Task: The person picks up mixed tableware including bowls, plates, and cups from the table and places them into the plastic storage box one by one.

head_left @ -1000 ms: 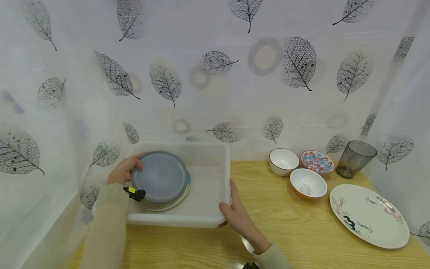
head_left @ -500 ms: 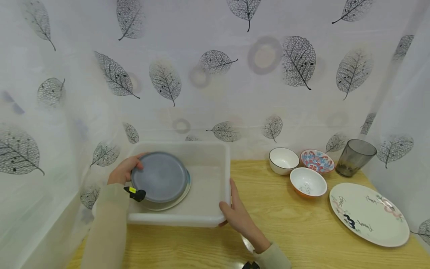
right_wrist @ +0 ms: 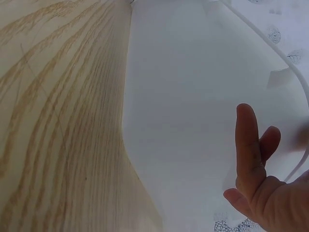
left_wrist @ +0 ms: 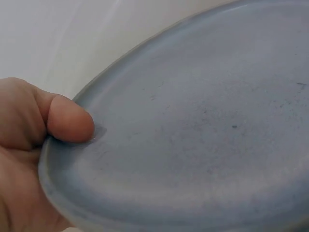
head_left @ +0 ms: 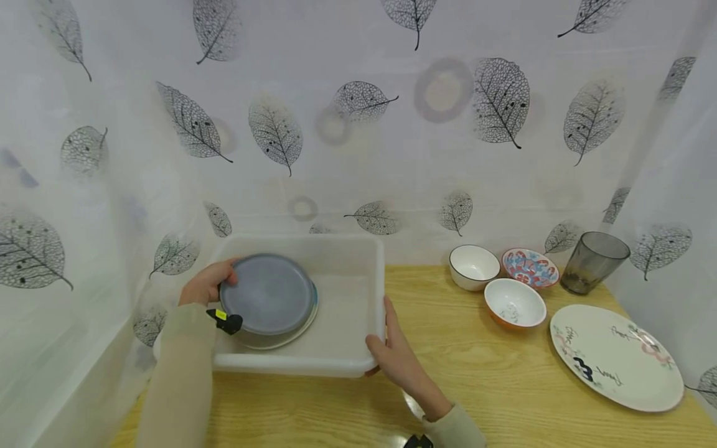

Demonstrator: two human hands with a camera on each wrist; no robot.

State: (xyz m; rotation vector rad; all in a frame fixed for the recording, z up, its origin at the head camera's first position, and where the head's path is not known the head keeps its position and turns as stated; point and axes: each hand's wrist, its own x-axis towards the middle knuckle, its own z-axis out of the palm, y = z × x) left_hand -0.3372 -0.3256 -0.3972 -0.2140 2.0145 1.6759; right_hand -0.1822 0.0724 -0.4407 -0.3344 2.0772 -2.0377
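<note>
My left hand (head_left: 208,283) holds a round grey-blue plate (head_left: 267,294) by its left rim. In the left wrist view the thumb (left_wrist: 71,120) presses on the plate's upper face, while the fingers below are mostly hidden. The plate is over the left part of a white plastic tub (head_left: 350,367), overlapping a pale plate (head_left: 278,340) and a sliver of blue rim. At the tub's front right corner, my right hand (head_left: 396,358) grips the side, thumb over the rim. Its fingers (right_wrist: 247,140) lie along the outer wall in the right wrist view.
Right of the tub stand a dark-rimmed white bowl (head_left: 473,267), a patterned red-and-blue bowl (head_left: 530,268) and an orange-bottomed bowl (head_left: 515,303). Behind them is a grey glass (head_left: 595,264). A large oval plate (head_left: 616,358) lies at the right. Leaf-print curtain (head_left: 336,174) encloses the wooden table (head_left: 448,348).
</note>
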